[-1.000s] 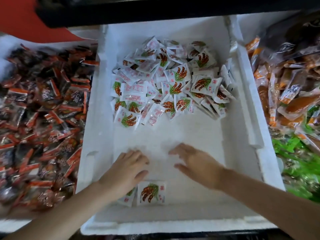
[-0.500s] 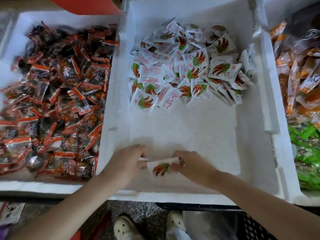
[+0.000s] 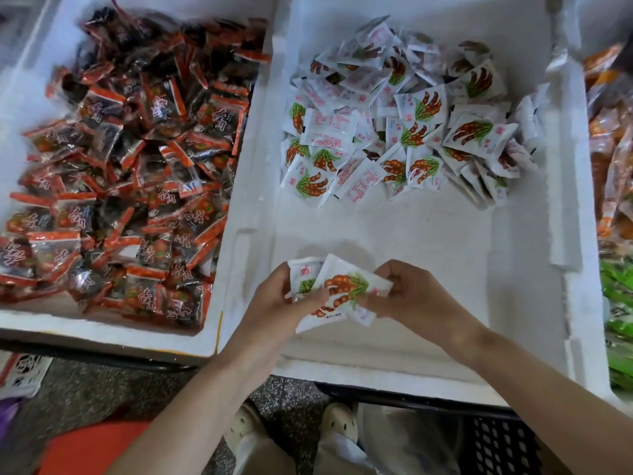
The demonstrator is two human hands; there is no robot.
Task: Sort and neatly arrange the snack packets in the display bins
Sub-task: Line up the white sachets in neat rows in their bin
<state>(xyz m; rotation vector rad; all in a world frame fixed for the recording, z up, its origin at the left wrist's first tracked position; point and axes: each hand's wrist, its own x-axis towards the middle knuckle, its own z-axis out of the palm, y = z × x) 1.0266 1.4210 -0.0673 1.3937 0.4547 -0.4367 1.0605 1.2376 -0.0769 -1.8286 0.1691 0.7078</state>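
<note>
Two white packets (image 3: 337, 291) are pinched between the hands over the near end of the middle foam bin (image 3: 579, 186): the left hand (image 3: 279, 305) has its grip clamped on their left edges, thumb on top, and the right hand (image 3: 416, 296) has its grip closed on the right edge of the upper one. Whether a third packet sits under them I cannot tell.

Most of the job looks undone. At 12 o'clock in the same bin lies a loose heap of white packets (image 3: 404, 118), some face up, some face down, tilted every way; the bin floor between heap and hands is bare, so no tidy row has been laid yet. At 9 o'clock the bin of red-and-black packets (image 3: 123, 159) is likewise a jumble.

At 3 o'clock, orange packets (image 3: 613, 159) and green packets (image 3: 620, 303) are cut off by the frame edge, so their order is unknown. Printing on the wrappers is too blurred to read. Below the bins, a dark crate (image 3: 493, 443) and the person's shoes (image 3: 246, 433) show only partly.
</note>
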